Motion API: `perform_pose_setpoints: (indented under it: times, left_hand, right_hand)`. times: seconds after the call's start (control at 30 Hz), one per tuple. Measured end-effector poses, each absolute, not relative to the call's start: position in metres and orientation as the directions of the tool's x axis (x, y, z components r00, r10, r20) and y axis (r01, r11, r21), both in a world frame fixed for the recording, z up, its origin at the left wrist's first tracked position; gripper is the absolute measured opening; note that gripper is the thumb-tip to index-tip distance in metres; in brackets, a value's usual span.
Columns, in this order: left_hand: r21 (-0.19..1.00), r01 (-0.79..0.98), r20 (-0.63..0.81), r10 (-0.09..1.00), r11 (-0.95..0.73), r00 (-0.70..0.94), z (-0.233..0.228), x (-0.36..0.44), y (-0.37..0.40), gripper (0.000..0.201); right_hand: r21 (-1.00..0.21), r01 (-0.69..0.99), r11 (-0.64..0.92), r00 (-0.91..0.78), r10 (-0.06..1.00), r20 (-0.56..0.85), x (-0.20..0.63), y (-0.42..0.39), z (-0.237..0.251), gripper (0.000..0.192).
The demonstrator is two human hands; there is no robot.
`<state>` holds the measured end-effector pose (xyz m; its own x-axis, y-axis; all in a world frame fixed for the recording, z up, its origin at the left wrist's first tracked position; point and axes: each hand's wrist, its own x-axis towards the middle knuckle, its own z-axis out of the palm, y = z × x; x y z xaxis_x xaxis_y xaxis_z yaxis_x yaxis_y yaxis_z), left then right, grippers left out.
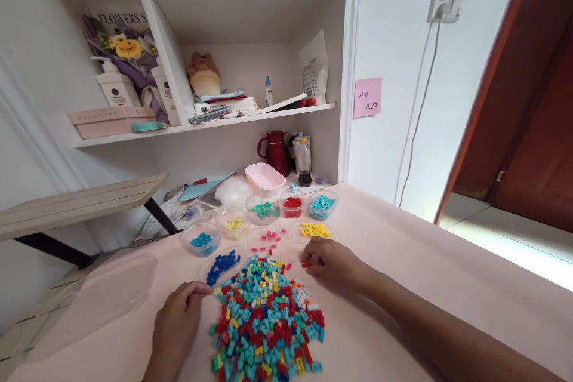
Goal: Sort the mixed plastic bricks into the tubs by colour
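A heap of small mixed-colour bricks (266, 316) lies on the pale pink table (425, 268) in front of me. My left hand (176, 322) rests at the heap's left edge, fingers curled, fingertips near the pile of dark blue bricks (222, 265). My right hand (331, 262) lies palm down at the heap's far right corner, fingertips touching a small red brick (306, 264). Beyond sit sorted groups: yellow bricks (316, 230), pink bricks (271, 237), and clear cups of blue (203, 240), pale yellow (233, 224), green (264, 210), red (292, 205) and turquoise bricks (322, 205).
A clear plastic lid (102, 298) lies at the left of the table. A pink tub (265, 178), a red jug (275, 152) and a bottle (304, 161) stand at the back under white shelves (206, 122). A wooden bench (76, 203) is at left, a door (528, 131) at right.
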<state>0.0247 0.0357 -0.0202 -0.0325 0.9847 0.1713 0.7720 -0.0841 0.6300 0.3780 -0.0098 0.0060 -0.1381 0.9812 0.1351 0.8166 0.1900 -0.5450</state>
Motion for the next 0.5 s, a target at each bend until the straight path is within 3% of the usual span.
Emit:
perform_pose_setpoints:
  times: [0.13, 0.27, 0.4, 0.5]
  left_hand:
    - [0.613, 0.787, 0.151, 0.988, -0.068, -0.032, -0.020, 0.023, 0.036, 0.029]
    - [0.602, 0.796, 0.139, 0.990, -0.062, -0.029, -0.017, 0.025, 0.034, 0.030]
    - [0.589, 0.807, 0.134, 0.990, -0.050, -0.037, -0.012, 0.030, 0.030, 0.031]
    - [0.581, 0.813, 0.127, 0.991, -0.038, -0.044, -0.007, 0.033, 0.026, 0.031]
  right_hand:
    - [-0.484, 0.865, 0.130, -0.078, 0.989, 0.126, 0.375, -0.011, 0.007, 0.005]
    - [-0.448, 0.889, 0.094, -0.033, 0.989, 0.143, 0.370, -0.013, 0.006, 0.007]
    - [-0.515, 0.854, 0.076, -0.018, 0.993, 0.116, 0.375, -0.001, 0.016, 0.004]
    - [-0.560, 0.825, 0.082, 0.049, 0.975, 0.215, 0.383, 0.025, 0.036, 0.006]
